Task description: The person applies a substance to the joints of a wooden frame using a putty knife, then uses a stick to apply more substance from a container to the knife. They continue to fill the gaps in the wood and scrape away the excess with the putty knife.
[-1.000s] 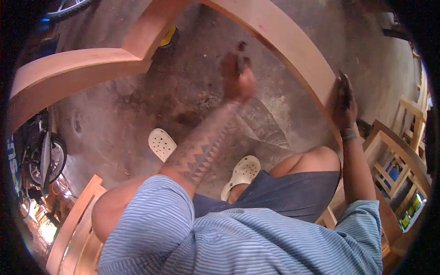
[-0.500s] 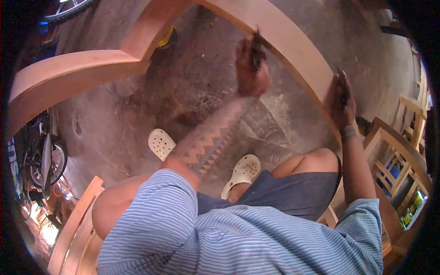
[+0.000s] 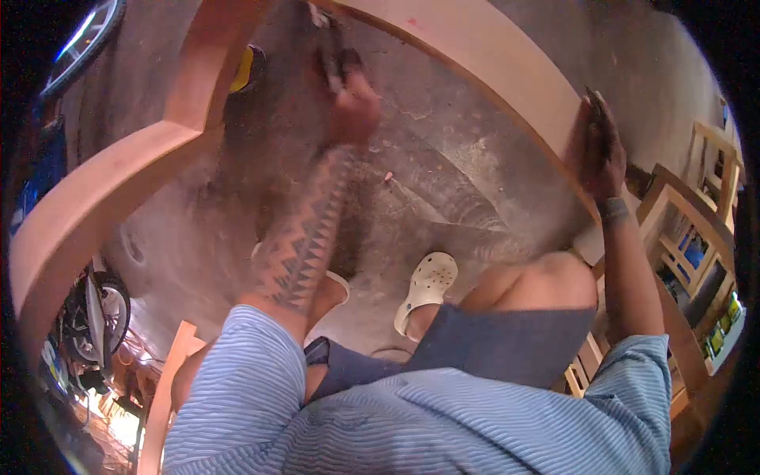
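Observation:
A large curved wooden frame (image 3: 507, 59) of pale reddish wood arches across the upper view, with a notched corner at the left. At its right side my right hand (image 3: 599, 150) rests against the wood, palm along the band and fingers round its outer edge. My left hand (image 3: 352, 103), on a tattooed forearm, is inside the arch, close to the top part of the frame. Motion smears its dark fingers. Something whitish shows at the fingertips, but I cannot make out what it is, or whether the hand touches the wood.
A dusty concrete floor (image 3: 427, 174) lies below, with my cream clog (image 3: 431, 285) on it. Unfinished wooden chair frames (image 3: 697, 229) stand at the right. A motorbike wheel (image 3: 111, 313) is at the lower left, another wheel (image 3: 83, 43) at the upper left. A yellow object (image 3: 244, 71) sits behind the frame.
My left hand has moved left and up, toward the top of the frame. The frame's left part appears lower and tilted more steeply. My right hand remains on the right side of the frame.

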### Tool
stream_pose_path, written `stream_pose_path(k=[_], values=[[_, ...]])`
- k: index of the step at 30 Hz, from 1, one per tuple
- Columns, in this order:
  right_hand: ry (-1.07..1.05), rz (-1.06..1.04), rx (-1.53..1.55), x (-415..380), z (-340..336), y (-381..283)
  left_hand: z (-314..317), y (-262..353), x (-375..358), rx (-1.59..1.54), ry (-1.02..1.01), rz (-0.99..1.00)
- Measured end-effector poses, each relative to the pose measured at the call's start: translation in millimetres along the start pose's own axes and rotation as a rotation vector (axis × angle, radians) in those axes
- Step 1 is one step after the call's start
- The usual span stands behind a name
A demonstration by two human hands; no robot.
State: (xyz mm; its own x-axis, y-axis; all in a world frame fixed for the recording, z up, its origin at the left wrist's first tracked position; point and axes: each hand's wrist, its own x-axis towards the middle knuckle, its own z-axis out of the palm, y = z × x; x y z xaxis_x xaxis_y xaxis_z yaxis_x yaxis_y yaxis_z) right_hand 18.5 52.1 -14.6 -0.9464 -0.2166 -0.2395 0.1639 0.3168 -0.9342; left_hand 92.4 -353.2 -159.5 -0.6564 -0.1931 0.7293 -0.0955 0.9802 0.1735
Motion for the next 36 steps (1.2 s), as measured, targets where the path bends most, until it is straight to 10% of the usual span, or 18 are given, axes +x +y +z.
stream_pose_path(k=[5,9,12,15,19,30,36], values=[[0.024,0.013,0.053,-2,4,2,5,-16,19,-0.594,-0.196,-0.33],[0.027,-0.037,-0.012,1,-5,5,5,6,17,-1.776,-0.277,-0.659],[0.021,-0.011,-0.053,11,-27,43,3,41,13,-0.757,-0.141,-0.453],[-0.011,-0.152,-0.102,0,-16,21,2,80,-7,-0.831,-0.122,-0.528],[0.149,-0.395,-0.956,2,-11,13,-11,126,9,-0.556,-0.041,-0.457],[0.211,-0.374,-0.829,-16,-2,-4,-51,279,-42,-0.673,-0.17,-0.721],[0.183,-0.6,-0.71,-3,-14,9,-72,194,-64,-0.621,-0.553,-0.722]])
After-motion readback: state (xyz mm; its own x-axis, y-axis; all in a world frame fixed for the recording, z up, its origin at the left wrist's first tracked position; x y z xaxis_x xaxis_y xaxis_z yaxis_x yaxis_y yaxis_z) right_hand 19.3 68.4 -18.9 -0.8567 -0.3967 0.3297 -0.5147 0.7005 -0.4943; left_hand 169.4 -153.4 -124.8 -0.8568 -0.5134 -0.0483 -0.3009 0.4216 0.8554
